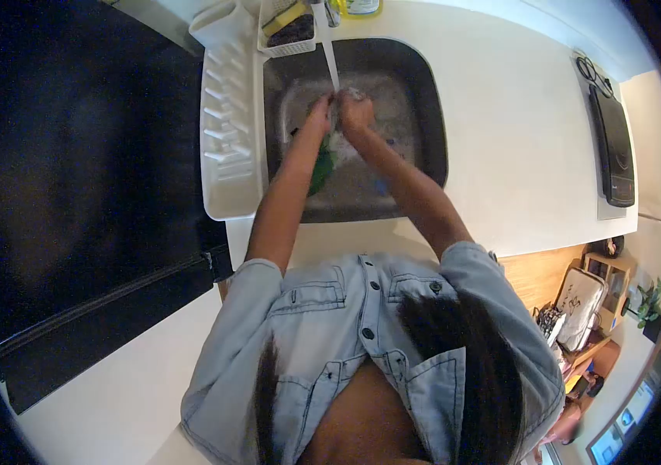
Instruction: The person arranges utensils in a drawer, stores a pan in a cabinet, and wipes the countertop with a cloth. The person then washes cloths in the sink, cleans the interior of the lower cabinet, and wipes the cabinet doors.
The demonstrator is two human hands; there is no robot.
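Tap water (332, 68) is directed between left hand (320, 115) and right hand (357, 114), close together; any grip cannot be made out.

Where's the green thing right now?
In the head view, the green thing is in the dark sink, left of centre, just right of the left forearm.
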